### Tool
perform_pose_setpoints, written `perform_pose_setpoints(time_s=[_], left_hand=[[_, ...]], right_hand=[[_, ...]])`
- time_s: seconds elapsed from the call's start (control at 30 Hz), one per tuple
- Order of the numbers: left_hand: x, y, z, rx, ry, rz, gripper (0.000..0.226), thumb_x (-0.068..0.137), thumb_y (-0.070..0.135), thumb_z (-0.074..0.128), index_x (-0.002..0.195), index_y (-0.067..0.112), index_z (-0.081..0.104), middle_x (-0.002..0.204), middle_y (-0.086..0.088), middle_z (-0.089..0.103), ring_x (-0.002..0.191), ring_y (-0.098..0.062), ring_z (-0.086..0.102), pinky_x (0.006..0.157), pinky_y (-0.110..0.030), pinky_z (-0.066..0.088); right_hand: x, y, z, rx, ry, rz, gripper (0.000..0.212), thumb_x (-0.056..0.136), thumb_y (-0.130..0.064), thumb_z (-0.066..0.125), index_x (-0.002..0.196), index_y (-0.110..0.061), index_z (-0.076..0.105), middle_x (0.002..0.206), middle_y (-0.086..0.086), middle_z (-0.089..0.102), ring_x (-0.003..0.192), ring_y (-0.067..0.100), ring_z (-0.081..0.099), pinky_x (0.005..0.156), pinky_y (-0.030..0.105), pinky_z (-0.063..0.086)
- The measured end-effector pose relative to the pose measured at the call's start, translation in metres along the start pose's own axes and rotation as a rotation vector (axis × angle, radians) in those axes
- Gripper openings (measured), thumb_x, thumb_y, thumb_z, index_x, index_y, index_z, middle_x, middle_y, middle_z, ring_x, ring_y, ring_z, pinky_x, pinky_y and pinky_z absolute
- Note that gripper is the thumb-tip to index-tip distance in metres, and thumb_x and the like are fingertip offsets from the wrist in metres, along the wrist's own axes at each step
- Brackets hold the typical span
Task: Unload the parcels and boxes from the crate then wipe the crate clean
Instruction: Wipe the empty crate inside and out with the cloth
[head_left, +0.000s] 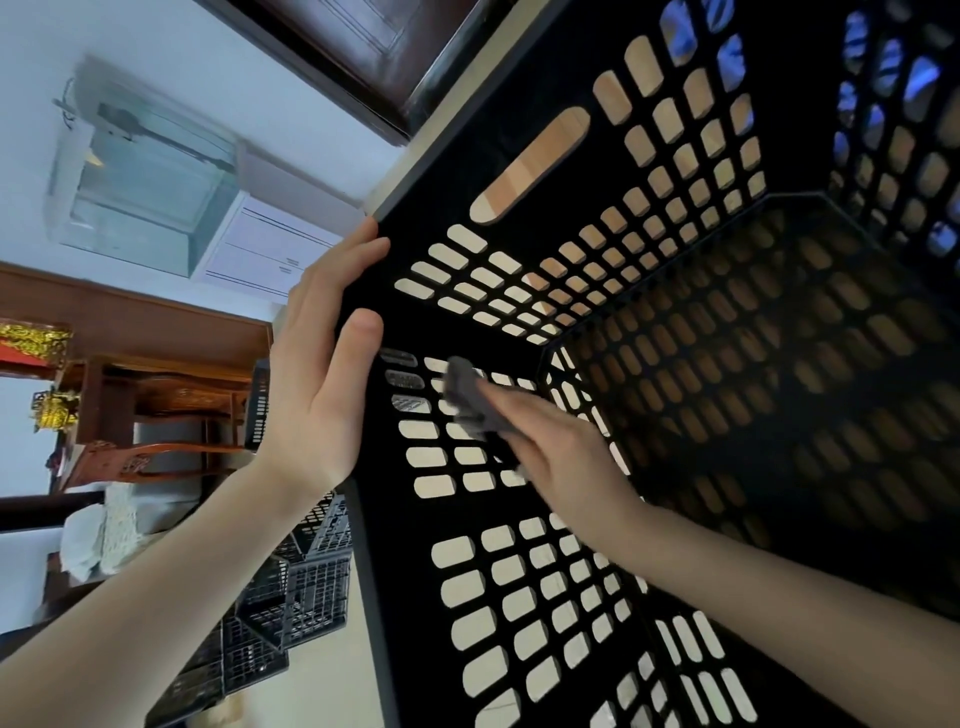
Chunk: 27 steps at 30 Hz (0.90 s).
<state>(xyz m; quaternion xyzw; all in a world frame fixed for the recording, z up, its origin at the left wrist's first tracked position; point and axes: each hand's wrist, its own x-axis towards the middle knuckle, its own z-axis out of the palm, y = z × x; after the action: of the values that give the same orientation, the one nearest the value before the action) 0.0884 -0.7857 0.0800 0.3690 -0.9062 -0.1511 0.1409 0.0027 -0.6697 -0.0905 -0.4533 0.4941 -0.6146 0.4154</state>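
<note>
R forearm: mine, enters from lower right, reaches into the crate interior.
R hand (563, 454): grip closed round a grey cloth (475, 402); fingers folded over it, cloth pressed flat on the inner face of the near side wall, approx. mid-height.
Cloth: dark grey, bunched, part hidden under my fingers; covers a few of the wall's slots.
L forearm: mine, enters from lower left, outside the crate.
L hand (322, 374): grip part open, wrapped on the crate rim at the corner; thumb on the inside face, fingers over the rim edge on the outside. Holds nothing but the rim.
Crate (395, 519): black plastic, slotted walls and base; view looks straight into the open mouth. Fills centre and right of view. Oblong handle slot (530, 166) in the wall above my L hand.
Crate interior: no parcels or boxes visible inside; base in shadow, deep right.
Other crates (291, 582): dark mesh type, stacked, beyond the rim, below my L wrist.
Wooden furniture (171, 405): carved, brown, further left behind my L hand.
Glass tank (140, 176): clear, on a white cabinet (270, 254), far upper left, against a pale wall.
Dark wooden door (353, 47): far top centre.
</note>
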Motion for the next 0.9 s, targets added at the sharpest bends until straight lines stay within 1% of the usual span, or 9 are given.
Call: perform_pose_setpoints(time_s=[0.07,0.17,0.3,0.4,0.5,0.57,0.67,0.77,0.9], left_hand=[[0.0,-0.001,0.0,-0.01,0.0,0.004,0.051,0.102,0.042,0.031,0.14,0.013,0.047,0.149,0.001,0.045,0.14,-0.022,0.038,0.112,-0.057,0.029],[-0.001,-0.002,0.001,-0.016,-0.001,0.006,0.05,0.102,0.041,0.031,0.14,0.014,0.048,0.149,0.003,0.045,0.141,-0.021,0.038,0.113,-0.055,0.029],[-0.001,0.0,0.001,-0.008,-0.002,0.003,0.049,0.101,0.037,0.032,0.14,0.013,0.047,0.149,0.0,0.046,0.14,-0.02,0.038,0.113,-0.054,0.029],[-0.001,0.001,0.0,0.01,0.002,0.006,0.049,0.101,0.036,0.031,0.14,0.012,0.047,0.149,-0.001,0.045,0.14,-0.019,0.038,0.114,-0.052,0.03],[-0.001,0.001,-0.001,0.024,-0.006,0.017,0.05,0.101,0.036,0.031,0.141,0.009,0.046,0.149,-0.002,0.045,0.14,-0.02,0.038,0.113,-0.052,0.03],[-0.001,0.001,-0.001,0.029,-0.006,0.023,0.051,0.101,0.037,0.031,0.14,0.009,0.047,0.149,-0.002,0.045,0.14,-0.02,0.038,0.113,-0.053,0.03],[-0.001,0.0,0.0,0.019,0.001,0.022,0.05,0.101,0.037,0.031,0.14,0.01,0.047,0.149,-0.001,0.046,0.14,-0.02,0.039,0.113,-0.053,0.03],[-0.001,-0.002,0.0,0.0,-0.001,0.022,0.052,0.102,0.042,0.032,0.14,0.011,0.047,0.149,-0.001,0.045,0.14,-0.023,0.039,0.112,-0.055,0.03],[-0.001,-0.004,0.0,-0.002,-0.001,0.019,0.053,0.102,0.046,0.032,0.141,0.014,0.047,0.15,0.001,0.045,0.14,-0.023,0.038,0.113,-0.054,0.029]], right_hand=[[-0.007,0.025,-0.009,-0.066,-0.017,0.088,0.053,0.093,0.004,0.054,0.142,-0.013,0.044,0.134,0.005,0.056,0.12,0.014,0.055,0.099,0.035,0.05],[-0.011,0.043,-0.016,-0.128,-0.026,0.124,0.048,0.094,0.001,0.054,0.141,-0.011,0.046,0.132,0.007,0.058,0.121,0.017,0.056,0.105,0.025,0.043],[-0.006,0.017,-0.011,0.006,0.005,0.112,0.049,0.094,0.002,0.053,0.141,-0.012,0.046,0.131,0.005,0.058,0.117,0.012,0.056,0.099,0.03,0.05],[-0.008,-0.024,0.0,0.099,0.034,-0.067,0.051,0.092,0.005,0.054,0.141,-0.01,0.045,0.13,0.0,0.056,0.118,0.008,0.054,0.103,0.024,0.045],[-0.013,-0.051,0.012,0.196,0.015,-0.214,0.046,0.095,0.001,0.05,0.141,-0.007,0.048,0.137,0.002,0.053,0.128,0.007,0.049,0.103,0.026,0.045],[-0.015,-0.048,0.011,0.166,-0.01,-0.248,0.045,0.096,0.001,0.048,0.141,-0.007,0.047,0.141,0.004,0.05,0.132,0.01,0.045,0.108,0.028,0.041],[-0.016,-0.018,0.004,0.023,-0.037,-0.173,0.051,0.093,0.006,0.053,0.141,-0.009,0.045,0.14,0.009,0.051,0.13,0.016,0.049,0.11,0.029,0.038],[-0.023,0.018,-0.007,-0.081,-0.069,-0.019,0.057,0.091,0.005,0.056,0.143,-0.013,0.041,0.14,0.006,0.052,0.128,0.014,0.05,0.108,0.028,0.042],[-0.035,0.046,-0.017,-0.148,-0.054,0.124,0.052,0.094,0.002,0.055,0.142,-0.015,0.044,0.137,0.005,0.055,0.125,0.017,0.054,0.106,0.025,0.042]])
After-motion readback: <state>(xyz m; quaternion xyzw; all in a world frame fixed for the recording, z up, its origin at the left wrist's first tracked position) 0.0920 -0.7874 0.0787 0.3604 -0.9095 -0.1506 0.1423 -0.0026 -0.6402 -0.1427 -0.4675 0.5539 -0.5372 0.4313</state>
